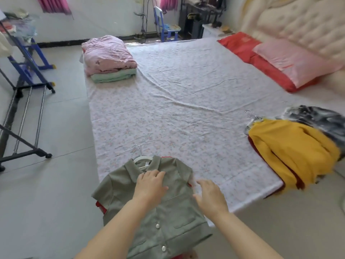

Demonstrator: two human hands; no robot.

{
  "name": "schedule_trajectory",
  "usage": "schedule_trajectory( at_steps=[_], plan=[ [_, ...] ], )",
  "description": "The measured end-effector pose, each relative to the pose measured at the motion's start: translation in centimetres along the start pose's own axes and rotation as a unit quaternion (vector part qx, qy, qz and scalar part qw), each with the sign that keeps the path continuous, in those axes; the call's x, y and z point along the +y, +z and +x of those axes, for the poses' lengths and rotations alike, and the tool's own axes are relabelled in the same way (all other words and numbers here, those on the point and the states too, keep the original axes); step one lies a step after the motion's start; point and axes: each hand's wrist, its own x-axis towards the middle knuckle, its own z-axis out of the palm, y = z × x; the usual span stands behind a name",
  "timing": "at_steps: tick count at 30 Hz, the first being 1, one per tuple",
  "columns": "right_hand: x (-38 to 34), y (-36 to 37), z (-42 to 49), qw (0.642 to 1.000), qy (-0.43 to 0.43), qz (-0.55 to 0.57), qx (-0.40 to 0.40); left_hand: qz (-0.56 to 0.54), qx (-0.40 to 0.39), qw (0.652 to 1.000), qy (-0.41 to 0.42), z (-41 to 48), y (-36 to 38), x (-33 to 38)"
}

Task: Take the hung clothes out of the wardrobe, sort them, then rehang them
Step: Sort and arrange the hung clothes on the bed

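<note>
Left hand [151,186] fingers lie straight, pressing the shirt [168,217] just below its collar. The right hand [211,197] is spread and loose, gripping nothing, at the shirt's 3 o'clock edge. The shirt, on its hanger [140,157], lies at 6 o'clock on the bed [186,109], one sleeve seemingly past the edge. Uneven smoothing could drag it floorward.

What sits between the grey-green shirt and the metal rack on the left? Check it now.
Nothing visible. The left hand rests flat on the grey-green shirt, the right hand hovers open beside it, and only bare floor lies between the shirt and the metal rack. The rack's top rail is out of frame.
</note>
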Motion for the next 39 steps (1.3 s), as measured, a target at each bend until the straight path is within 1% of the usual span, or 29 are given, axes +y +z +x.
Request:
schedule_trajectory(
  at_steps=[7, 13, 19, 25, 28, 32, 39],
  plan=[
    [8.3, -3.7, -7.0, 0.993, 0.113, 0.011, 0.032, 0.021, -0.021, 0.993, 0.117, -1.5, 0.0, 9.6],
    [18.3, -6.8, -13.9, 0.978, 0.195, 0.02, 0.068, 0.055, -0.071, 0.975, 0.201, -2.7, 2.3, 20.4],
    [30.2, -9.8, -20.5, 0.968, 0.236, 0.013, 0.083, 0.066, -0.096, 0.963, 0.242, -4.5, 6.1, 33.0],
    [41.5, -12.4, -24.8, 0.961, 0.259, 0.013, 0.094, 0.104, -0.099, 0.949, 0.281, -5.3, 9.4, 45.3],
    [45.8, -13.6, -25.6, 0.956, 0.274, 0.022, 0.097, 0.117, -0.1, 0.938, 0.311, -4.8, 10.1, 50.2],
    [50.9, -15.6, -24.6, 0.951, 0.29, 0.033, 0.104, 0.122, -0.1, 0.932, 0.325, -2.1, 10.8, 55.9],
    [60.8, -20.1, -18.7, 0.946, 0.311, 0.018, 0.088, 0.133, -0.123, 0.923, 0.338, 6.7, 13.6, 66.2]
  ],
)
